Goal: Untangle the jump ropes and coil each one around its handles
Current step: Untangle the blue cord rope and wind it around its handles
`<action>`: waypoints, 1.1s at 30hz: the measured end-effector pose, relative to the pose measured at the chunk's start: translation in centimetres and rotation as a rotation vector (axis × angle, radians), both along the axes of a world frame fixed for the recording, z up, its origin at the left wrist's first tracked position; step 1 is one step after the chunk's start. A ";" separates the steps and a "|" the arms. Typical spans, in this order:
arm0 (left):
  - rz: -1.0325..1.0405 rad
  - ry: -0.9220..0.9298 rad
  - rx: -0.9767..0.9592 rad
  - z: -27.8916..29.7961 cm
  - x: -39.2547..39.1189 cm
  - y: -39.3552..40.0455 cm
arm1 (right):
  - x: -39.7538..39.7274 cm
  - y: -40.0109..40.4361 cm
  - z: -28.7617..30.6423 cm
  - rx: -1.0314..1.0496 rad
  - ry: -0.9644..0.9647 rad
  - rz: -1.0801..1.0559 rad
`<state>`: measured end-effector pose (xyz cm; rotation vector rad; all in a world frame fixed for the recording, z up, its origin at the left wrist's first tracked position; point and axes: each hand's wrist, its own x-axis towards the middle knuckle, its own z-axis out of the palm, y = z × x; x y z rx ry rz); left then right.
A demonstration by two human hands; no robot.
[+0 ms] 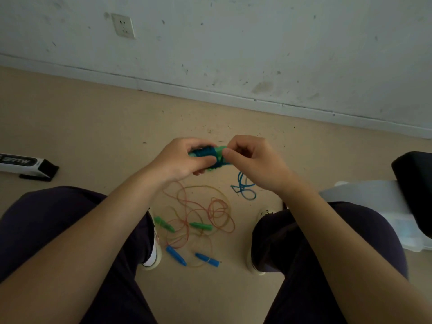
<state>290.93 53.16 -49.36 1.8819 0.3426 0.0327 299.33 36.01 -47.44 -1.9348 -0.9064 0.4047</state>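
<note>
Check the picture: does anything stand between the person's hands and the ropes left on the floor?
Nothing visible blocks the tangled ropes on the floor, but both the left hand and right hand grip the blue rope bundle above them.

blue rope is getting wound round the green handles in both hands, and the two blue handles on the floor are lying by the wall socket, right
Not quite. The head view shows the blue handles lying on the floor between the person's feet, far from the wall socket. The rest holds: the left hand and right hand grip the green handles, with the blue rope wound round them.
</note>
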 end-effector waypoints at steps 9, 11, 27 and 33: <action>-0.230 0.046 -0.169 1.3 -0.6 0.0 | 0.1 -0.2 -0.1 0.034 -0.145 -0.133; -0.243 0.052 -0.183 1.5 -0.7 -0.1 | 0.1 0.0 0.1 0.053 -0.074 -0.148; -0.116 -0.131 -0.061 1.0 -0.8 -0.3 | 0.3 0.3 -0.8 0.101 0.171 -0.115; 0.033 -0.198 -0.144 0.6 -0.3 -0.5 | -0.1 0.3 0.1 0.125 0.395 -0.032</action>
